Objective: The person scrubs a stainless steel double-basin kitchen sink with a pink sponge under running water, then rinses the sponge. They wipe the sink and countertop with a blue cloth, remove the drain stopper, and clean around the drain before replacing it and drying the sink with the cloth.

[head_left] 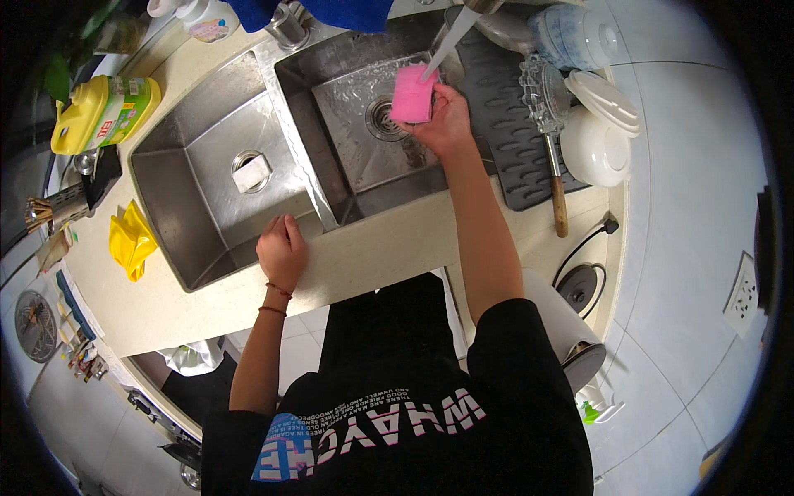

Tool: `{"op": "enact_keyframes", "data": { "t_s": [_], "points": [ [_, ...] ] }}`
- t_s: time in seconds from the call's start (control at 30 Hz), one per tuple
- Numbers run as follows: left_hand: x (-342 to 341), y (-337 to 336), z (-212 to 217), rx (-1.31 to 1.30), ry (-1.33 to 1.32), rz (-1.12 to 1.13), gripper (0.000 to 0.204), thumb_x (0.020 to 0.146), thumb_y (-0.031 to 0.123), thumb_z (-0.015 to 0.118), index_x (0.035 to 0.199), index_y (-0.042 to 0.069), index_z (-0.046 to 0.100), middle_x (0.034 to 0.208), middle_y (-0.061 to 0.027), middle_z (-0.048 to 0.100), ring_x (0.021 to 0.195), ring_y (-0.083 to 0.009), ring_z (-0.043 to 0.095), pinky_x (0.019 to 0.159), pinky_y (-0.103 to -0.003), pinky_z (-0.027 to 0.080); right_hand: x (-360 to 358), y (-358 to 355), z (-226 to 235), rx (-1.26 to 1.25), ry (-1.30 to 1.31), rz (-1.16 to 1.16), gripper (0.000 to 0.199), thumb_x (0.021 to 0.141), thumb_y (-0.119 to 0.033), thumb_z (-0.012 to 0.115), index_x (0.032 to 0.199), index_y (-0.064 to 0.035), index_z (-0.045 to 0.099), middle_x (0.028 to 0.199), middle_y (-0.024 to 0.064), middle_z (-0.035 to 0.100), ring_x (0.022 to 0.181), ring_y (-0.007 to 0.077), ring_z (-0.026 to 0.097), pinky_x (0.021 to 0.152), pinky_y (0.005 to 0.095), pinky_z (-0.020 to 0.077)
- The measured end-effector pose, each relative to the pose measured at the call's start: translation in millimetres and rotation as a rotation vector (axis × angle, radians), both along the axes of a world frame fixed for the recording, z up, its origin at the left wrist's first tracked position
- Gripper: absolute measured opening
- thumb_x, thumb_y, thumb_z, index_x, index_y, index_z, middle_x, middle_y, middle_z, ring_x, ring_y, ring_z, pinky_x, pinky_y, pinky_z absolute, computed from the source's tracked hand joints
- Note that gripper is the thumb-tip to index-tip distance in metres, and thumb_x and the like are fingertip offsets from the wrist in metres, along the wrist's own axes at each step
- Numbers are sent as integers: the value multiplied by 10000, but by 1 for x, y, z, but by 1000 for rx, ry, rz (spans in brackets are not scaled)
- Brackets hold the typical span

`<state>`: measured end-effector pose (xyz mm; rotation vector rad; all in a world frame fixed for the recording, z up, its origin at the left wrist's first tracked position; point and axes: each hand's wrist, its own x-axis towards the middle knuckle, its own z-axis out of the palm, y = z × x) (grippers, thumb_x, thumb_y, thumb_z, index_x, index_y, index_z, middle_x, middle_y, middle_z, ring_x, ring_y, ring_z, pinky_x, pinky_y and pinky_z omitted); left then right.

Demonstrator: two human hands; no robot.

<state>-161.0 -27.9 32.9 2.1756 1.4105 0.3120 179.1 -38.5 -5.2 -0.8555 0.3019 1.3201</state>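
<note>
My right hand [447, 124] grips a thick pink sponge [412, 95] over the right sink basin [356, 178]. A stream of water from the faucet [482, 5] falls onto the sponge's upper edge. Beneath it the drain strainer [380, 118] is partly covered by the sponge. My left hand [282, 250], loosely closed with nothing visible in it, rests on the front rim of the left basin [198, 178]. In that basin a white block-like piece [251, 174] lies over the drain.
On the right, a dark drying mat [517, 157] bears a wooden-handled strainer [556, 165], white bowls [594, 147] and stacked patterned bowls [575, 37]. At left stand a yellow detergent jug [106, 114] and a crumpled yellow cloth or bag [131, 240]. A blue cloth [347, 12] hangs behind the sink.
</note>
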Motion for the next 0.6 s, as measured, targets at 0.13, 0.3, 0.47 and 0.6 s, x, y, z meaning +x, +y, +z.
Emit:
{"op": "enact_keyframes", "data": {
  "t_s": [0.13, 0.3, 0.47, 0.6],
  "points": [
    [-1, 0, -2, 28, 12, -14, 313, 955, 171, 460, 703, -2, 530, 686, -185, 540, 611, -410, 524, 541, -480, 404, 6, 4, 2, 58, 65, -125, 410, 925, -294, 434, 1290, -116, 493, 1342, 104, 509, 1277, 326, 446, 1047, 624, 302],
    [-6, -1, -1, 35, 16, -3, 327, 956, 191, 462, 702, -1, 534, 690, -185, 545, 624, -411, 530, 555, -487, 411, 7, 6, 8, 68, 11, -130, 427, 920, -297, 426, 1294, -107, 502, 1354, 106, 513, 1286, 343, 445, 1058, 624, 287],
    [-4, 2, -3, 16, 27, -17, 321, 950, 194, 473, 702, 2, 537, 703, -175, 559, 635, -408, 540, 565, -484, 423, 11, 5, 9, 236, -4, -97, 435, 934, -334, 438, 1288, -93, 519, 1333, 104, 535, 1273, 324, 466, 1046, 607, 313],
    [-1, 2, 1, 3, 13, 0, 311, 947, 195, 475, 703, 14, 544, 702, -170, 564, 622, -406, 542, 549, -481, 427, -3, 11, 44, 106, -224, 14, 461, 937, -419, 538, 1271, -101, 533, 1263, 85, 565, 1181, 272, 533, 967, 516, 440]
  ]
}}
